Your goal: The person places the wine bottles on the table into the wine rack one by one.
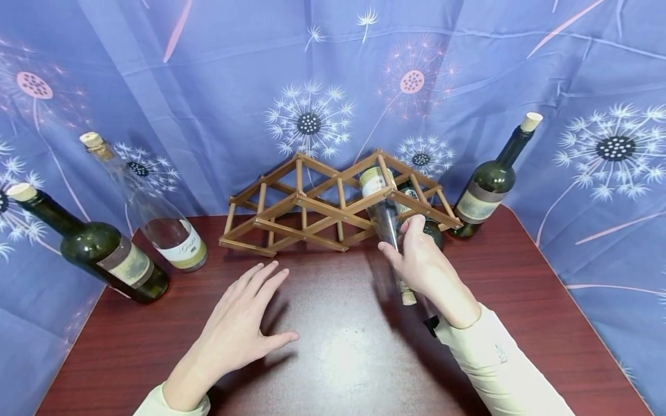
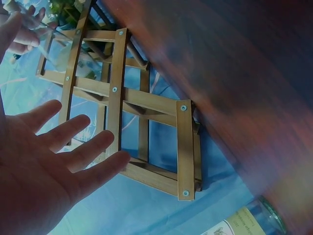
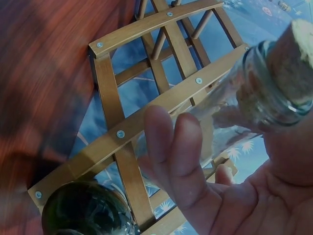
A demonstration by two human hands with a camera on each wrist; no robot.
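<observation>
Bottle (image 1: pixel 385 221) in right hand (image 1: pixel 429 263); label (image 1: pixel 372 185) partly hidden behind rack (image 1: pixel 344 217).

A pale cream left sleeve (image 1: pixel 173 403) ends at the wrist of the bare left hand (image 1: pixel 236 326). The right sleeve (image 1: pixel 507 375), equally pale, bears a small greyish mark (image 1: pixel 500 353); a black piece (image 1: pixel 431 326) shows left of its cuff.

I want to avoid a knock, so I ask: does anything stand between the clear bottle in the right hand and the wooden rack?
Nothing visible does: the clear bottle, gripped by the right hand, has its base within the wooden rack. A dark green bottle lies to its right.
</observation>
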